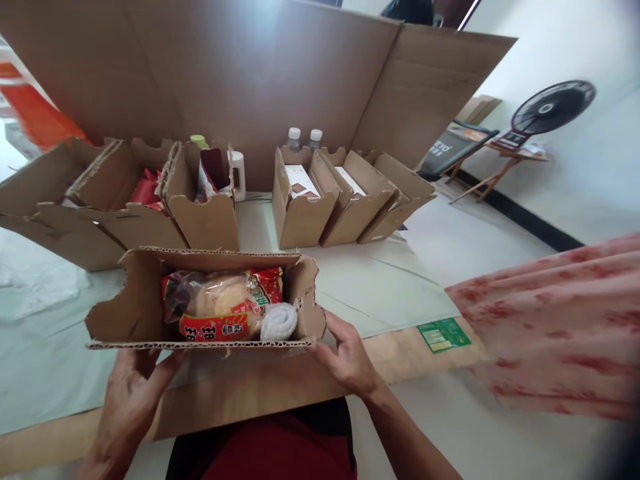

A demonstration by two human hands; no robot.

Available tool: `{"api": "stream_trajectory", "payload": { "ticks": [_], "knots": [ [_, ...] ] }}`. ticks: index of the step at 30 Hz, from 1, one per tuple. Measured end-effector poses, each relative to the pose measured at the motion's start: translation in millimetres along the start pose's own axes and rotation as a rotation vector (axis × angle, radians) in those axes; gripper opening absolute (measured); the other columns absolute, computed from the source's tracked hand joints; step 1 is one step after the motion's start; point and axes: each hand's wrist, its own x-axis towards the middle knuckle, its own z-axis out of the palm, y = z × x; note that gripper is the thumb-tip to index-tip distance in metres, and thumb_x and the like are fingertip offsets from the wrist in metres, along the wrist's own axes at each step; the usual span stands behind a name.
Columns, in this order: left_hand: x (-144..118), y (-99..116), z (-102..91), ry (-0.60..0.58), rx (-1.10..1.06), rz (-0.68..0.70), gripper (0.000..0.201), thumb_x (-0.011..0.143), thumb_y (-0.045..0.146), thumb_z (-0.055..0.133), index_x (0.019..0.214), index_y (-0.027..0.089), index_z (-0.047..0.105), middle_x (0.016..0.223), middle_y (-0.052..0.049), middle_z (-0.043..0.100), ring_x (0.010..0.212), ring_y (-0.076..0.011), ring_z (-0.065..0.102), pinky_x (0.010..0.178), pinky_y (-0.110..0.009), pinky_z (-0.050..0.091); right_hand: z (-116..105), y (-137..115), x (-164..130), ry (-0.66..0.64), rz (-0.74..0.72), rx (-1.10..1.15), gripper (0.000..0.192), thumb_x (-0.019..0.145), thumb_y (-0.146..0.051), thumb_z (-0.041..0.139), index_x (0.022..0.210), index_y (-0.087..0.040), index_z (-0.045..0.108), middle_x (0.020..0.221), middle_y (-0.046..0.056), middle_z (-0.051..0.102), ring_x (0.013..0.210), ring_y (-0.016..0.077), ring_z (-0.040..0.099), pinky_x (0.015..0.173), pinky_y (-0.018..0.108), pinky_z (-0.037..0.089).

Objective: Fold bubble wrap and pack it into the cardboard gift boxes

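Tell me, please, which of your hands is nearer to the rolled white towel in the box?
Right. The right hand grips the box corner just beside the rolled white towel; the left hand holds the opposite end, farther off.

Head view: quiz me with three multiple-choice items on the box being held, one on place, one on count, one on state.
1. Where does the white roll lie in the held cardboard box?
A. at its right end, beside the snack packet
B. at its left end
C. outside it, on the table

2. How many bottle caps show behind the right-hand group of boxes?
A. none
B. two
C. five

3. How is the held box?
A. taped shut
B. crushed flat
C. open-topped, gripped by both hands

Answers:
1 A: the roll sits right of the red snack packet.
2 B: two white caps stand side by side.
3 C: the left hand and right hand hold its ends, and the contents show.
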Motion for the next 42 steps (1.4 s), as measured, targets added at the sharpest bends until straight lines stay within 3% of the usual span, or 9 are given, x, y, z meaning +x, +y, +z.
{"api": "stream_trajectory", "payload": {
  "ticks": [4, 10, 13, 16, 20, 22, 25, 31, 42],
  "knots": [
    [-13, -12, -1.4, 0.066, -0.019, 0.014, 0.081, 0.070, 0.053, 0.089, 0.142, 0.032, 0.059, 0.141, -0.005, 0.064, 0.129, -0.0288, 0.063, 0.109, -0.040, 0.055, -22, 21, 21, 0.002, 0.087, 0.058, 0.052, 0.095, -0.034, 0.068, 0.146, -0.024, 0.061, 0.142, 0.013, 0.070, 0.127, 0.0279, 0.068, 0.101, 0.041, 0.056],
    [-48, -38, 13.5, 0.077, -0.048, -0.057, 0.093, 0.079, 0.048, 0.085, 0.160, 0.038, 0.041, 0.162, -0.009, 0.049, 0.126, -0.0273, 0.066, 0.087, -0.031, 0.062, -12, 39, 46, -0.262, 0.090, 0.241, 0.077, 0.088, -0.060, 0.077, 0.153, -0.024, 0.055, 0.152, 0.014, 0.062, 0.135, 0.0313, 0.062, 0.100, 0.040, 0.057],
    [-45, -36, 42.8, -0.025, -0.045, -0.022, 0.090, 0.087, 0.048, 0.078, 0.164, 0.038, 0.035, 0.166, -0.012, 0.045, 0.137, -0.0325, 0.061, 0.101, -0.042, 0.061, -16, 46, 38, -0.195, 0.110, 0.215, 0.074, 0.089, -0.062, 0.076, 0.149, -0.023, 0.057, 0.141, 0.014, 0.067, 0.130, 0.0303, 0.063, 0.099, 0.039, 0.057],
    [-38, -32, 79.0, -0.232, -0.009, 0.043, 0.087, 0.088, 0.045, 0.073, 0.165, 0.032, 0.035, 0.168, -0.015, 0.042, 0.148, -0.0368, 0.053, 0.120, -0.057, 0.049, -30, 56, 26, -0.131, 0.148, 0.139, 0.071, 0.089, -0.062, 0.077, 0.145, -0.022, 0.060, 0.133, 0.014, 0.070, 0.123, 0.0296, 0.066, 0.098, 0.040, 0.057],
    [-36, -33, 112.8, -0.395, 0.074, 0.165, 0.086, 0.086, 0.033, 0.069, 0.165, 0.026, 0.035, 0.167, -0.016, 0.044, 0.153, -0.0366, 0.047, 0.128, -0.062, 0.036, -46, 66, 34, 0.006, 0.167, 0.095, 0.075, 0.083, -0.071, 0.078, 0.139, -0.022, 0.064, 0.138, 0.015, 0.067, 0.128, 0.0321, 0.064, 0.097, 0.040, 0.057],
    [-40, -37, 121.2, -0.420, 0.116, 0.200, 0.087, 0.085, 0.028, 0.067, 0.166, 0.024, 0.034, 0.166, -0.017, 0.046, 0.154, -0.0367, 0.046, 0.128, -0.062, 0.036, -48, 68, 44, -0.040, 0.143, 0.135, 0.080, 0.080, -0.074, 0.079, 0.139, -0.023, 0.064, 0.140, 0.014, 0.067, 0.129, 0.0324, 0.063, 0.098, 0.040, 0.058],
    [-51, -44, 127.9, -0.417, 0.158, 0.255, 0.089, 0.084, 0.024, 0.063, 0.167, 0.023, 0.030, 0.168, -0.018, 0.042, 0.155, -0.0381, 0.043, 0.128, -0.064, 0.035, -45, 69, 49, -0.127, 0.149, 0.155, 0.066, 0.080, -0.068, 0.080, 0.127, -0.021, 0.071, 0.126, 0.012, 0.075, 0.116, 0.0302, 0.070, 0.094, 0.039, 0.060],
    [-62, -51, 132.5, -0.470, 0.266, 0.432, 0.096, 0.087, 0.019, 0.060, 0.171, 0.031, 0.017, 0.176, -0.014, 0.030, 0.161, -0.0367, 0.034, 0.130, -0.065, 0.032, -40, 72, 28, 0.026, 0.179, -0.040, 0.035, 0.089, -0.049, 0.073, 0.108, -0.020, 0.077, 0.111, 0.011, 0.082, 0.101, 0.0281, 0.075, 0.088, 0.038, 0.061],
    [-39, -50, 134.9, -0.423, 0.294, 0.514, 0.087, 0.093, 0.027, 0.063, 0.169, 0.028, 0.023, 0.170, -0.017, 0.041, 0.156, -0.0364, 0.044, 0.121, -0.060, 0.048, -20, 63, 7, 0.157, 0.270, -0.257, 0.033, 0.089, -0.052, 0.066, 0.082, -0.020, 0.073, 0.079, 0.007, 0.077, 0.077, 0.0249, 0.071, 0.071, 0.034, 0.058]
  ]
}}
